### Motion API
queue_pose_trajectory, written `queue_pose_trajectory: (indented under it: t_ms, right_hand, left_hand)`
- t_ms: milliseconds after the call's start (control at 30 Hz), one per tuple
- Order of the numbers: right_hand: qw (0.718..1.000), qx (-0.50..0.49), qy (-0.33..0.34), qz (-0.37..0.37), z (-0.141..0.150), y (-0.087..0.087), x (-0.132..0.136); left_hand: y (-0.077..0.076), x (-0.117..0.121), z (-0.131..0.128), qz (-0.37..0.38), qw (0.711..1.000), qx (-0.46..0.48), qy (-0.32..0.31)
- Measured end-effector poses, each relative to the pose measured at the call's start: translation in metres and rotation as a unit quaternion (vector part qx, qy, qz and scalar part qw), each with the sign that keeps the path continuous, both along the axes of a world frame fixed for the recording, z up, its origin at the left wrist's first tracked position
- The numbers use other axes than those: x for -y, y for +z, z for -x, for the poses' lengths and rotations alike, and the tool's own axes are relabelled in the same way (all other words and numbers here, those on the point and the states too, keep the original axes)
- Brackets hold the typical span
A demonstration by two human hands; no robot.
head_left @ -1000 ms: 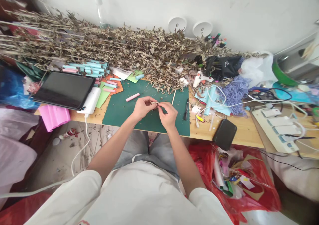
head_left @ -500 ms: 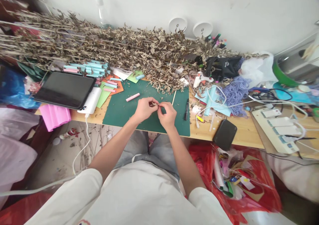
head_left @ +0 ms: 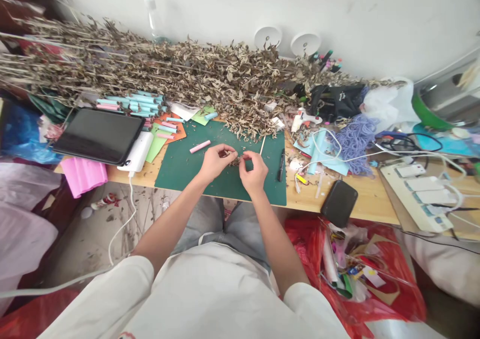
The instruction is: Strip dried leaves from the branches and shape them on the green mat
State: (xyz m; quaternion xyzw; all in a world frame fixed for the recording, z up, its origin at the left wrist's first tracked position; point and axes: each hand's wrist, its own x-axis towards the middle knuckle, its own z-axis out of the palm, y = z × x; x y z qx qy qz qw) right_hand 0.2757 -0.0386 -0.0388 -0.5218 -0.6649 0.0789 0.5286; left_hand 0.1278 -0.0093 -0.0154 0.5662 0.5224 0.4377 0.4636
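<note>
Over the green cutting mat (head_left: pixel 180 171), my left hand (head_left: pixel 216 164) is closed in a pinch, with a bit of dried leaf (head_left: pixel 226 153) showing at its fingers. Close beside it, my right hand (head_left: pixel 254 171) has thumb and forefinger pressed together. What lies between those fingertips is too small to name. A small heap of dark leaf crumbs (head_left: pixel 235 162) sits between the two hands. To the left lies a pink paper tube (head_left: pixel 200 146). A thin pale stick (head_left: pixel 262 144) and a black pen (head_left: pixel 281 165) are to the right.
Dried leafy stalks (head_left: pixel 180 71) cover the back of the table. On the left are a black tablet (head_left: pixel 98 135), a white power bank (head_left: pixel 135 151) and several paper tubes (head_left: pixel 146 103). To the right: glue gun (head_left: pixel 304 119), purple yarn (head_left: pixel 356 139), black phone (head_left: pixel 339 203), power strip (head_left: pixel 416 196).
My fingertips have moved slightly apart from each other. Dark leaf crumbs now show between my hands, where the fingers nearly met before.
</note>
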Motion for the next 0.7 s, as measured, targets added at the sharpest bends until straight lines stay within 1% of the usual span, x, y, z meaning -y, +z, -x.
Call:
queue_pose_trajectory:
  t_ms: [100,233,367,500,700]
  right_hand:
    - [1.0,0.003,0.022,0.008,-0.001,-0.0001,0.0001]
    - [0.999,-0.004,0.048,0.018,-0.0022,-0.0018,-0.0014]
    - [0.998,-0.017,0.058,0.024,-0.0024,-0.0041,-0.0034]
    - [0.998,-0.026,0.061,0.021,-0.0028,-0.0028,-0.004]
    - [0.998,-0.031,0.048,0.015,-0.0036,0.0014,-0.0011]
  left_hand:
    - [0.0015,0.0008,-0.0015,0.015,0.999,0.028,-0.034]
    - [0.001,-0.0015,-0.0009,0.038,0.997,0.031,-0.068]
    - [-0.0016,-0.0025,0.0024,0.03,0.996,0.037,-0.069]
    - [-0.001,-0.0007,0.0028,0.013,0.996,0.054,-0.064]
    - [0.0007,-0.0005,0.0002,0.015,0.997,0.028,-0.064]
